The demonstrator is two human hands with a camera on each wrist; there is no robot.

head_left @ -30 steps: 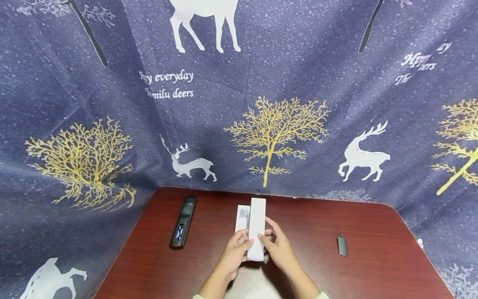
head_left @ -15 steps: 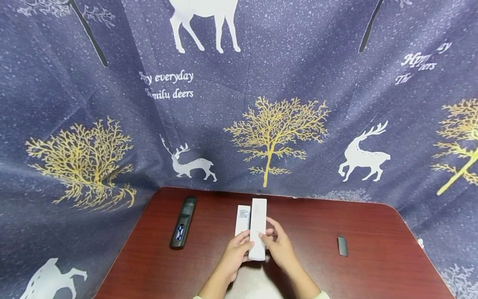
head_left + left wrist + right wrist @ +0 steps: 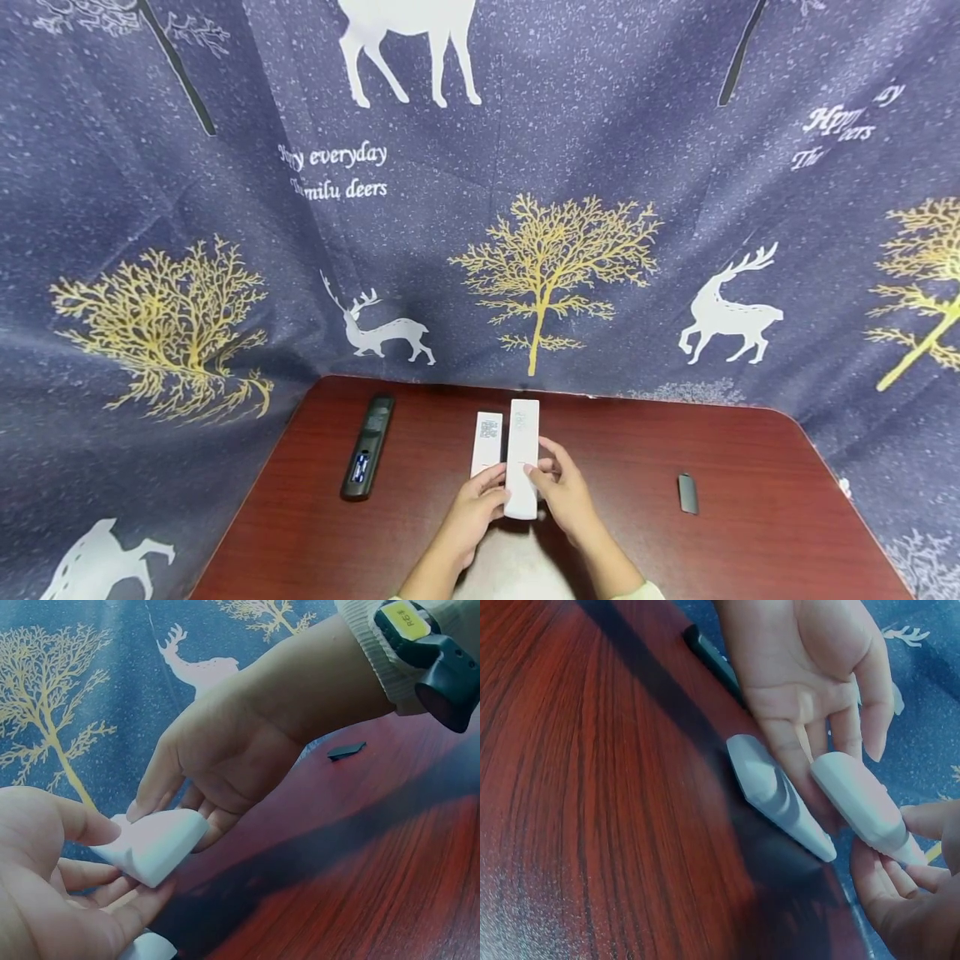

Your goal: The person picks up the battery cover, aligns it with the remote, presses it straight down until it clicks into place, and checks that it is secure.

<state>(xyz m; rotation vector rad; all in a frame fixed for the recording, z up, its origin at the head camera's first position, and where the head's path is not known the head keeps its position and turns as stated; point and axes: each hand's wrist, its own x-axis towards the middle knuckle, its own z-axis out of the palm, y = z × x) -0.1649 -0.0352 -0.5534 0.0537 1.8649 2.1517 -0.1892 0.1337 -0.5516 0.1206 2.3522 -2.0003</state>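
A long white remote-like object [image 3: 522, 450] is held above the table between both hands. My left hand [image 3: 468, 521] touches its left side, fingers bent round it with the thumb near its lower end. My right hand [image 3: 567, 498] grips its right side, thumb on the upper face. In the right wrist view the held white object [image 3: 859, 796] lies across the left fingers and is pinched by the right hand [image 3: 922, 877]. A second white object [image 3: 487, 442] with a printed code lies just to the left, its lower part hidden by the left hand.
A black remote [image 3: 369, 446] with batteries showing in its compartment lies at the left of the reddish-brown table [image 3: 300, 542]. A small dark cover [image 3: 687, 493] lies at the right. Patterned blue cloth [image 3: 420, 250] hangs behind the table.
The held white object has shifted slightly to the right, with its upper face turned more to the head camera. Both hands keep their hold; the objects on the table have not moved.
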